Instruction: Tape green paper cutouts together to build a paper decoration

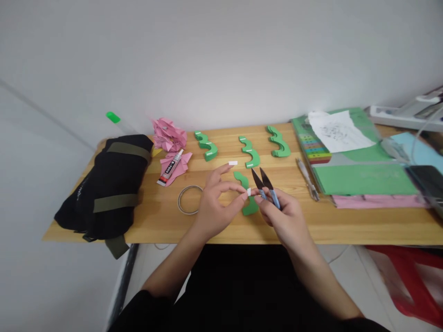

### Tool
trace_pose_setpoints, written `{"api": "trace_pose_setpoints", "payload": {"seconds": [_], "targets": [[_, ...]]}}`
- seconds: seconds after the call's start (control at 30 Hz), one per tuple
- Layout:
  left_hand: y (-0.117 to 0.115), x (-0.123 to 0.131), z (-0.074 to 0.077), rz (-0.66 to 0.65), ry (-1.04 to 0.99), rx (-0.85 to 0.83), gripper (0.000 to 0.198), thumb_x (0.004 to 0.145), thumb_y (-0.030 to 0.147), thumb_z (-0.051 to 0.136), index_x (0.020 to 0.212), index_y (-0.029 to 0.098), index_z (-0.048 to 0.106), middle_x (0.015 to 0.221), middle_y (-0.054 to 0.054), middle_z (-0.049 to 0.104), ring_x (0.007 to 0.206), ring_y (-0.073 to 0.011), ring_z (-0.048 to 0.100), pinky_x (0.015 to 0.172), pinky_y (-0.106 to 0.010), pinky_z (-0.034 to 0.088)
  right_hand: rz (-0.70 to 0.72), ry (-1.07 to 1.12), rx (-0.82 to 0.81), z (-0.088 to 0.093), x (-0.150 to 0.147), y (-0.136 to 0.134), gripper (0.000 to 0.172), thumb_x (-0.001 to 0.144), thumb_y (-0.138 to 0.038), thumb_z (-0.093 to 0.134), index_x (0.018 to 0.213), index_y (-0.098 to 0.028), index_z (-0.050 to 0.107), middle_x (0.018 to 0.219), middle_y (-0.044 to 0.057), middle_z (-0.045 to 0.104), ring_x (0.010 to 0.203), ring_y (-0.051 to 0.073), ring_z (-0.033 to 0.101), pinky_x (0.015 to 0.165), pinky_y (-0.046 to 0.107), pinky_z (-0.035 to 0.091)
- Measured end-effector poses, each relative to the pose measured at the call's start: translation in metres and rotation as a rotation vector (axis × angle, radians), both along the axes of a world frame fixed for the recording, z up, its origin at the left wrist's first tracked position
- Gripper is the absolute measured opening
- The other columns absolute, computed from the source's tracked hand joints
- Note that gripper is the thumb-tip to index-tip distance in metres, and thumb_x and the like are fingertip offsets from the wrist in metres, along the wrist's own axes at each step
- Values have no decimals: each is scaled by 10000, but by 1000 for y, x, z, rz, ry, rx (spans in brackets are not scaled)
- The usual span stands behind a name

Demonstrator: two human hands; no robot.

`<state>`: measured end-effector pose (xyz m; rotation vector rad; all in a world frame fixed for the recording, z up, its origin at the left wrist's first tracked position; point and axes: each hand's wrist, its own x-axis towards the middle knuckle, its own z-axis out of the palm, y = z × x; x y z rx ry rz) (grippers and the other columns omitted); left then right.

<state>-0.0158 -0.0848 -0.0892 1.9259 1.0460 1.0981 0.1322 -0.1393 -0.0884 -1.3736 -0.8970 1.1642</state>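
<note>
My left hand pinches a small white strip of tape between thumb and forefinger. A second white strip clings to the tip of another finger of that hand. In my right hand are thread snips with dark blades pointing away from me and blue handles; its fingertips are close to the pinched strip. Under both hands lies a wavy green paper piece, partly covered by the fingers. Behind it are more wavy green pieces: one with white strips, and stacks at left and right.
Left of my hands lie a tape roll, a glue tube, pink crumpled paper and a black pouch. At right are a pen, a green folder, a phone and a power strip.
</note>
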Motion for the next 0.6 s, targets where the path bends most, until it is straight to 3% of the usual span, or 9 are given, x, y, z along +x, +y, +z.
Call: {"api": "trace_pose_setpoints", "payload": {"seconds": [0.37, 0.5, 0.6], "targets": [[3, 1, 0, -105, 10, 143, 90, 804, 146, 674, 772, 225, 704, 1353, -107, 573, 1279, -276, 524, 1018, -472, 448, 89, 388, -189, 6, 2, 2, 286, 637, -378, 717, 782, -195, 552, 453, -134, 269, 383, 21, 131, 367, 189, 60], [5, -1, -2, -99, -54, 40, 47, 790, 188, 704, 767, 228, 713, 1354, -98, 577, 1288, -278, 512, 1035, -483, 425, 147, 464, -216, 8, 4, 2, 339, 642, -359, 724, 844, -222, 490, 453, -145, 290, 388, 20, 102, 367, 172, 57], [7, 1, -2, -78, -243, -147, 29, 765, 233, 731, 740, 225, 720, 1321, -81, 606, 1279, -263, 520, 1065, -472, 401, 97, 436, -171, 1, 4, 0, 429, 707, -477, 711, 983, -233, 490, 483, -137, 323, 396, 35, 116, 377, 176, 63]]}}
